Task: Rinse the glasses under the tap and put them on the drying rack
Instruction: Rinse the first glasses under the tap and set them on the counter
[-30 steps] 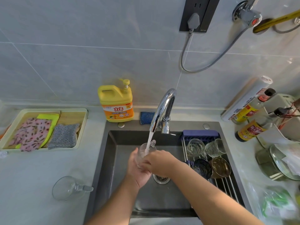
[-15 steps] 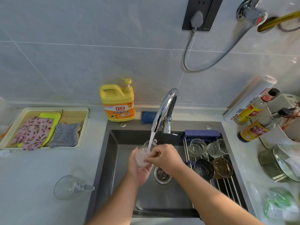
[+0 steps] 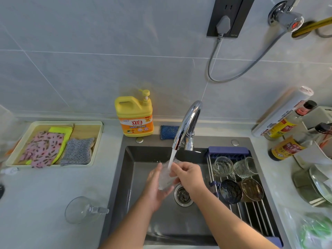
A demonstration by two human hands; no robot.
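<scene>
Water runs from the chrome tap (image 3: 186, 126) into a clear glass (image 3: 166, 178) held over the dark sink (image 3: 131, 169). My left hand (image 3: 156, 187) cups the glass from below and the left. My right hand (image 3: 188, 175) grips its rim side, fingers at the mouth. The drying rack (image 3: 251, 214) spans the sink's right part and carries two clear glasses (image 3: 222, 166) (image 3: 245, 167) and two dark ones (image 3: 230, 191) (image 3: 252, 189). A stemmed glass (image 3: 84, 210) lies on its side on the counter to the left.
A yellow dish soap bottle (image 3: 134, 115) and a blue sponge (image 3: 168, 132) stand behind the sink. A tray with folded cloths (image 3: 53, 142) is at the left. Sauce bottles (image 3: 287, 146), a roll and pot lids (image 3: 319, 186) crowd the right counter.
The glass has tilted and shifted slightly under the stream; my right hand has moved from covering the glass to its rim side. Water fills it with foam.
</scene>
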